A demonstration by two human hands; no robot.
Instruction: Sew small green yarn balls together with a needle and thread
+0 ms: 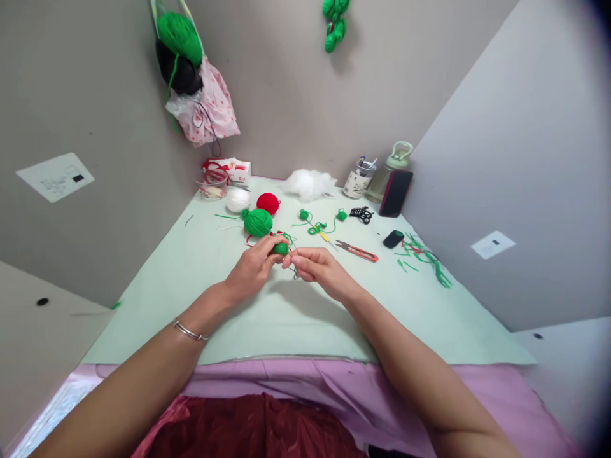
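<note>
On the bench [229, 331], yarn balls [258, 222] are grouped left of centre, stuffing [309, 184] is set at the far edge, snips [363, 253] are laid right, and a phone [396, 193] is placed beside the bottle [379, 184], far right.

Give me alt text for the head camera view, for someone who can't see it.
Two bare hands, left and right, work together on a small green yarn piece above a pale green table. Beyond them lie green, red and white yarn balls, white stuffing and orange-handled snips.
</note>
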